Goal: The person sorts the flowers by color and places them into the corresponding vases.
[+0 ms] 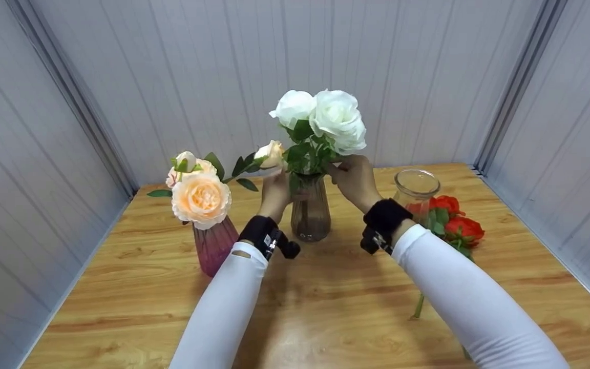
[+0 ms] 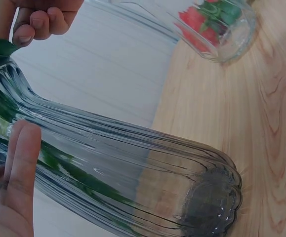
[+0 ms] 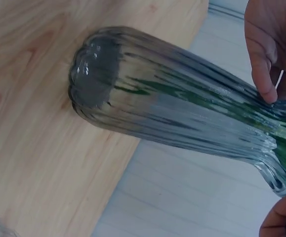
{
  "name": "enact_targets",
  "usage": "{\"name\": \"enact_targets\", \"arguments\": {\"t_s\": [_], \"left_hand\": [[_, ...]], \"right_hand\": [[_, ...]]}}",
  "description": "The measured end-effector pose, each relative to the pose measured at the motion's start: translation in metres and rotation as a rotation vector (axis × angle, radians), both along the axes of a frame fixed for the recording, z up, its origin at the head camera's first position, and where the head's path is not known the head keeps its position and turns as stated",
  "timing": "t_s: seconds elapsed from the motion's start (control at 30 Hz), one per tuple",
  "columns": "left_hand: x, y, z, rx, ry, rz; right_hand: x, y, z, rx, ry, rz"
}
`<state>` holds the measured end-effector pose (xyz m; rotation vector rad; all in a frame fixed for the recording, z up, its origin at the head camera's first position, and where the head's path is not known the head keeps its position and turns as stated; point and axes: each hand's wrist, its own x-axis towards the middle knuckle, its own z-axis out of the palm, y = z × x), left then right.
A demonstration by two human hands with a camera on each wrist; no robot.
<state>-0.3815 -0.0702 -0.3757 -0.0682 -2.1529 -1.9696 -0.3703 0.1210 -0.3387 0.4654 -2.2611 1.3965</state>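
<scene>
Two white roses (image 1: 337,120) with green leaves stand in a ribbed smoky glass vase (image 1: 311,215), which is upright on the table. My left hand (image 1: 277,192) is at the left of the vase's neck. In the left wrist view its straight fingers (image 2: 23,158) touch the glass; its thumb is hidden. My right hand (image 1: 355,179) is at the right of the rim, its fingers curled, and pinches the roses' greenery under the blooms. Leaves partly cover its fingertips. Green stems (image 3: 182,96) show through the glass.
At left, a pink ribbed vase (image 1: 215,246) holds peach flowers (image 1: 203,200); one peach bud (image 1: 270,152) reaches over to my left hand. On the right stands a clear glass vase (image 1: 417,184), with red flowers (image 1: 463,230) lying beside it. Pale panel walls (image 1: 197,61) enclose the wooden table (image 1: 136,302).
</scene>
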Motion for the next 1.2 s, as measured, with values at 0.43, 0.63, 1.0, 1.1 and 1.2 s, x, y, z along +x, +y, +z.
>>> {"name": "enact_targets", "arguments": {"t_s": [0.43,0.63,1.0,1.1,1.2], "left_hand": [[0.008,0.001,-0.004,0.236,-0.024,-0.078],[0.019,0.006,-0.014,0.218,0.016,-0.047],[0.032,0.013,-0.028,0.222,-0.092,0.01],[0.037,0.017,-0.029,0.207,-0.133,-0.01],[0.04,0.025,-0.03,0.153,-0.18,-0.034]], "right_hand": [[0.027,0.026,0.004,-0.08,-0.173,0.024],[0.034,0.043,0.007,-0.094,-0.19,0.035],[0.046,0.077,0.014,-0.101,-0.142,0.005],[0.049,0.087,0.015,-0.091,-0.125,-0.003],[0.053,0.096,0.015,-0.091,-0.108,-0.008]]}}
